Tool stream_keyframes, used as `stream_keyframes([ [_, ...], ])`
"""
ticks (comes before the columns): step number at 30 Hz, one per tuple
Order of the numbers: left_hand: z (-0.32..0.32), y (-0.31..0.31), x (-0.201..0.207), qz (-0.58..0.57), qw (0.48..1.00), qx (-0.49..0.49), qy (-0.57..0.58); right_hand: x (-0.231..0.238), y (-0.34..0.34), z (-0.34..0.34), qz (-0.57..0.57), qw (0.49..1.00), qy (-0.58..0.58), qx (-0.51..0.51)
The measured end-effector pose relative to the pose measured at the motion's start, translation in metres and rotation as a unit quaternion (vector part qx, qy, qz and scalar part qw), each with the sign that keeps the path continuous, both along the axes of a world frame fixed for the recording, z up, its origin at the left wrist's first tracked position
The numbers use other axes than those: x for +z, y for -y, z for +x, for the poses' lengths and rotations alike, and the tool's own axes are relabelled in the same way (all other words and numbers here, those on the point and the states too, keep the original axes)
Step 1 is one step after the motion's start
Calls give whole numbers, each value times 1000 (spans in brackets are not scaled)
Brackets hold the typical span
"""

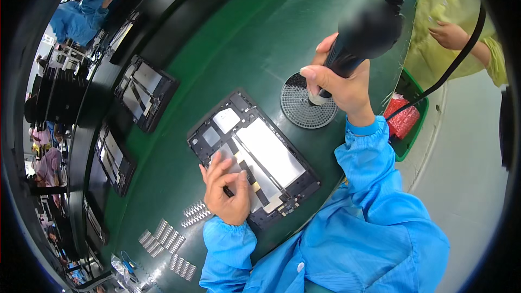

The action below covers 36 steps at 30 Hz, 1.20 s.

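Observation:
In front of me lies an open tablet (277, 154), its silver inner plates, dark ribbon cable and black frame showing. My left hand (230, 192) rests on its left part, fingers apart and slightly bent; a small dark thing shows between the fingers, too little to name. My right hand (347, 87) is wrapped round a black electric screwdriver (343, 59), held upright and tilted. Its pale lower end is over a round perforated screw plate (306, 114) beyond the tablet. Dark screws gather at the plate's far edge. The screwdriver's top is blurred, and its very tip is hard to see.
Strips of small metal parts (163, 236) lie left of the tablet. More open tablets (145, 92) stand on the black line at the left. A green bin (404, 146) with red packing is at the right. Co-workers (450, 35) and a black cable (453, 70) are nearby.

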State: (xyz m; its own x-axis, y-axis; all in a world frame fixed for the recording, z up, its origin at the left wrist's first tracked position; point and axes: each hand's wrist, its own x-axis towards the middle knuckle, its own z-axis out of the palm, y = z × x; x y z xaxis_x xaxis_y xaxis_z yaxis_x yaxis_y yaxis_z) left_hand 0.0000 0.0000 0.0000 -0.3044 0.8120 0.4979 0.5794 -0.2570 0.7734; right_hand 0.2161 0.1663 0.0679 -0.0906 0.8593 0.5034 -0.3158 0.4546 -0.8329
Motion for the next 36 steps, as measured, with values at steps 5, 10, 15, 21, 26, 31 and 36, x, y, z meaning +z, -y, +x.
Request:
stream_keyframes([
  [5, 83, -55, 5, -47, 997, -27, -45, -4, -65, 60, -13, 999, 35, -3],
  [10, 101, -61, 13, -67, 997, -27, -37, -2, -75, 69, -20, 999, 27, 2],
  [15, 102, -63, 10, -58, 997, -23, -42, -4, -78, 70, -15, 999, 47, 3],
  [21, 104, -70, 6, -61, 996, -28, -62, -16, -86, 72, -21, 999, 35, 8],
  [26, 110, -72, 5, -60, 996, -23, -60, -17, -85, 76, -11, 997, 69, 13],
  [31, 113, -72, 8, -30, 997, -15, -66, -16, -83, 74, 2, 998, 58, 8],
  [36, 93, -62, 20, -29, 997, -7, -69, -16, -80, 72, -18, 998, 58, 14],
])
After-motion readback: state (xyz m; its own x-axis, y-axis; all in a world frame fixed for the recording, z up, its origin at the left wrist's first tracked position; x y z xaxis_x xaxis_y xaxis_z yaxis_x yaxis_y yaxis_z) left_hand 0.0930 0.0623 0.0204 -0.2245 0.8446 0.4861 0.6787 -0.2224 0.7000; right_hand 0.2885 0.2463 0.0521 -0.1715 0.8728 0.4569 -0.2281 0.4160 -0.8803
